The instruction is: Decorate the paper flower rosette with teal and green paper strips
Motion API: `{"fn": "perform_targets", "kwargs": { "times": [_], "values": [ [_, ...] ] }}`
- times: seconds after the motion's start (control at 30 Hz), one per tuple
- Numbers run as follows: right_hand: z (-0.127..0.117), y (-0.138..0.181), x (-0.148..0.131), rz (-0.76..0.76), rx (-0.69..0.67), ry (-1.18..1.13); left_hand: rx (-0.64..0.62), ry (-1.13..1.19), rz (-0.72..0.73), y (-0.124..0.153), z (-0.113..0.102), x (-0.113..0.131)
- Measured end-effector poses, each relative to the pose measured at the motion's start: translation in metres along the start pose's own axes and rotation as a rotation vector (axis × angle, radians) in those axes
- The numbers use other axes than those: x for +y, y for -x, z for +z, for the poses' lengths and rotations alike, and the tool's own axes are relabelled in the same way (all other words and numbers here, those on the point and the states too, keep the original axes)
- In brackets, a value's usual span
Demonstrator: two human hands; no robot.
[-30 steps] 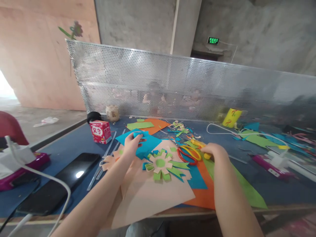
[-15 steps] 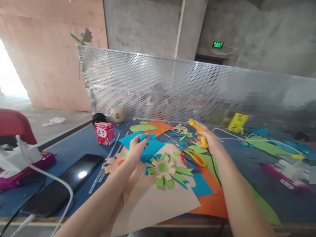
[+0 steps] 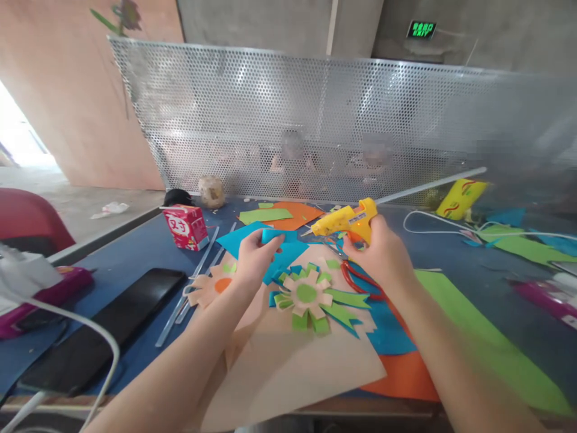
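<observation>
My right hand (image 3: 376, 249) is wrapped round a yellow hot glue gun (image 3: 345, 221), its nozzle aimed left. A long clear glue stick (image 3: 433, 184) sticks out of the gun's back end. Between the thumb and fingers of my left hand (image 3: 258, 255) is a small blue paper strip (image 3: 271, 236), a short gap from the nozzle. Larger blue paper (image 3: 241, 236) lies beneath that hand. Just below and between my hands rests a layered green, blue and peach paper flower (image 3: 306, 293). A peach paper flower with an orange centre (image 3: 222, 285) is partly hidden by my left forearm.
Red-handled scissors (image 3: 358, 279) lie under my right wrist. A red box (image 3: 186, 227), a phone (image 3: 106, 325) and loose glue sticks (image 3: 187, 288) are at left. A perforated metal screen (image 3: 252, 120) borders the back. A yellow roll (image 3: 462, 198) stands at the right.
My right hand has brought the glue gun left, closer to the blue strip, and its glue stick now shows. My left hand keeps its pinch. The view has tilted down.
</observation>
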State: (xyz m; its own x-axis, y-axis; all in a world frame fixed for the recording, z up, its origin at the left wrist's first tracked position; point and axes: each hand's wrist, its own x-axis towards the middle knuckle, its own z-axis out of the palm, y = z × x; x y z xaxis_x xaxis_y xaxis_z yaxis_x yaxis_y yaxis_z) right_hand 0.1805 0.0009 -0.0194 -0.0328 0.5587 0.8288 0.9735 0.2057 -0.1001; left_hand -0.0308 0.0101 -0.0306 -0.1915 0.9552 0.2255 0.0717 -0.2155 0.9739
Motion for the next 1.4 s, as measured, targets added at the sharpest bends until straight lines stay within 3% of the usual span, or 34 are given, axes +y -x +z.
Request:
{"fn": "perform_targets", "kwargs": {
  "times": [0.3, 0.63, 1.4],
  "values": [
    [0.0028, 0.0019, 0.0017, -0.189, -0.014, 0.138, -0.022, 0.071, -0.008, 0.0027, 0.0008, 0.001],
    [0.0053, 0.0029, -0.0002, -0.175, -0.07, 0.138, -0.016, 0.077, -0.008, 0.0015, 0.0014, 0.0012],
    [0.0028, 0.0019, 0.0003, -0.185, -0.064, 0.085, -0.01, 0.067, -0.041, 0.0025, 0.0019, 0.0037]
  ]
}}
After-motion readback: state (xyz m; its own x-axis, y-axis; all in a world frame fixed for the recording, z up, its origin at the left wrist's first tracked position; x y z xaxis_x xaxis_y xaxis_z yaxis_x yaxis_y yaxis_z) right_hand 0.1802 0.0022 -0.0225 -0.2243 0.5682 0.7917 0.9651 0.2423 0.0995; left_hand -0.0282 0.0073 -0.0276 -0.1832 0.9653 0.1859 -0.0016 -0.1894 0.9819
